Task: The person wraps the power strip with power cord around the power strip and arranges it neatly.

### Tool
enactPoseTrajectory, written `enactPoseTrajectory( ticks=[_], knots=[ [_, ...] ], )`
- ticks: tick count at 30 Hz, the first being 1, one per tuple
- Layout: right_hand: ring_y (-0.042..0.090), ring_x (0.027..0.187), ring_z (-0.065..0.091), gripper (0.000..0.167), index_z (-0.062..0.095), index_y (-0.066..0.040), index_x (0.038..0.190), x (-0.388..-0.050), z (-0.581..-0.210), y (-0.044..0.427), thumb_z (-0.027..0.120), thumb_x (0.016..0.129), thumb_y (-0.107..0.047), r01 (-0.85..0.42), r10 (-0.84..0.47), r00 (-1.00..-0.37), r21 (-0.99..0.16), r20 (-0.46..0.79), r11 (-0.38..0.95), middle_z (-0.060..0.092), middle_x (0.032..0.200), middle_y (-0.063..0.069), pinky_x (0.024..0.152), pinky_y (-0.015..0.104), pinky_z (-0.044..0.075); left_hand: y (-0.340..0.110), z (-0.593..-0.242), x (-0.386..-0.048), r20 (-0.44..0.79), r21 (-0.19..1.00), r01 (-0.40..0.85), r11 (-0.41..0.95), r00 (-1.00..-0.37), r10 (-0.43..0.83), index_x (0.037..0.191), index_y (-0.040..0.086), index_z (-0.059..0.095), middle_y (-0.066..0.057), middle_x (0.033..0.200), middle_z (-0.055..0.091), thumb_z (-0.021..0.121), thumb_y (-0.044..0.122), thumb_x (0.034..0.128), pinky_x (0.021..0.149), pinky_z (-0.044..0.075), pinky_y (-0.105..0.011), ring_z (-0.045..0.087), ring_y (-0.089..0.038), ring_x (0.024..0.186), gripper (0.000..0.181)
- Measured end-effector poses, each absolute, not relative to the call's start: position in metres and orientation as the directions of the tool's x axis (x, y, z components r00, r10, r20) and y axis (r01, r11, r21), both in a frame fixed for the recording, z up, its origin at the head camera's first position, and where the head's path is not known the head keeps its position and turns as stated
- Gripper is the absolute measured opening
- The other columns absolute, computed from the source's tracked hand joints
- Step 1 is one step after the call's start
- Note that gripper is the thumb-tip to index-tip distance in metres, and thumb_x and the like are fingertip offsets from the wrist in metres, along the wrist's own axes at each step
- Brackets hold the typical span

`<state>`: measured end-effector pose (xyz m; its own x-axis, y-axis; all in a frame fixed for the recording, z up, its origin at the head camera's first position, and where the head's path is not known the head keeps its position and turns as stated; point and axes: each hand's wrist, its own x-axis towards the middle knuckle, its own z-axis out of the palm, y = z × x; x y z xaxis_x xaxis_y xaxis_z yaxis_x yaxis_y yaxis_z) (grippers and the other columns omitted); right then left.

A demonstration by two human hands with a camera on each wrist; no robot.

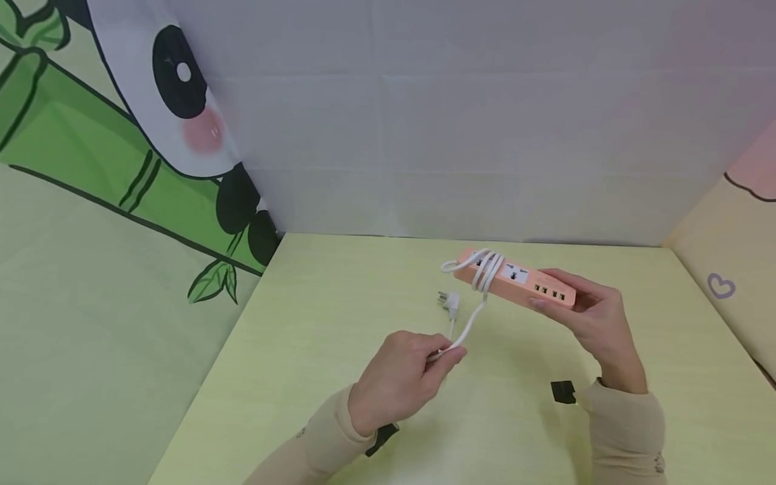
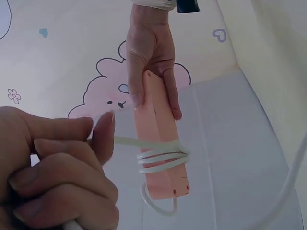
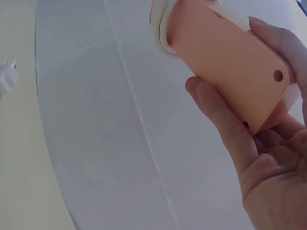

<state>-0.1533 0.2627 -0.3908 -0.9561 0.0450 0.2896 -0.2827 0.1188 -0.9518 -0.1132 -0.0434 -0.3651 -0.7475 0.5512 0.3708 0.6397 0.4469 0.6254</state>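
A pink power strip [image 1: 527, 285] with sockets and several small ports is held above the table by my right hand [image 1: 597, 323], which grips its right end. White cord [image 1: 487, 273] is wound several times around the strip's left part, with a loop sticking out at that end. My left hand [image 1: 403, 374] pinches the cord between thumb and forefinger, left of and below the strip. The white plug [image 1: 450, 302] shows just beyond the left hand on its short length of cord. In the right wrist view the strip's plain underside [image 3: 230, 62] faces the camera, between thumb and fingers.
The pale yellow table [image 1: 291, 323] lies below both hands. Black patches [image 1: 563, 392] mark it near each sleeve. A whitish wall [image 1: 485, 135] stands behind, with a printed cartoon wall [image 1: 91, 135] on the left and another printed wall [image 1: 727, 249] on the right.
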Motion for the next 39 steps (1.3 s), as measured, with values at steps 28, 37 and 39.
enactPoseTrajectory(
  ticks=[28,37,39],
  knots=[
    [0.008,0.078,0.062,0.052,0.065,-0.003,0.133,-0.145,-0.382,0.249,0.081,0.084,-0.001,-0.290,0.107,-0.936,-0.905,0.337,0.311,0.071,0.110,-0.010,0.060,0.017,0.052,-0.065,-0.312,-0.120,0.480,0.468,0.740,0.483,-0.672,0.564,0.060,0.019,0.051,0.014,0.053,0.029,0.071,0.027,0.0961,0.050,0.017,-0.010,0.020,0.008,0.050,0.042],
    [0.009,0.079,0.061,0.052,0.064,-0.005,0.135,-0.148,-0.384,0.249,0.081,0.086,-0.006,-0.275,0.087,-0.941,-0.891,0.326,0.361,0.068,0.109,-0.013,0.059,0.018,0.052,-0.062,-0.310,-0.121,0.553,0.487,0.787,0.378,-0.613,0.564,0.064,0.017,0.062,0.011,0.052,0.035,0.073,0.023,0.0950,0.049,0.021,-0.009,0.025,0.008,0.050,0.034],
    [0.009,0.080,0.061,0.052,0.064,-0.005,0.135,-0.149,-0.386,0.249,0.081,0.086,-0.008,-0.269,0.071,-0.947,-0.892,0.314,0.364,0.068,0.110,-0.012,0.060,0.019,0.052,-0.060,-0.307,-0.124,0.581,0.476,0.810,0.341,-0.581,0.569,0.064,0.016,0.063,0.011,0.052,0.037,0.074,0.021,0.0942,0.049,0.022,-0.009,0.025,0.008,0.050,0.032]
  ],
)
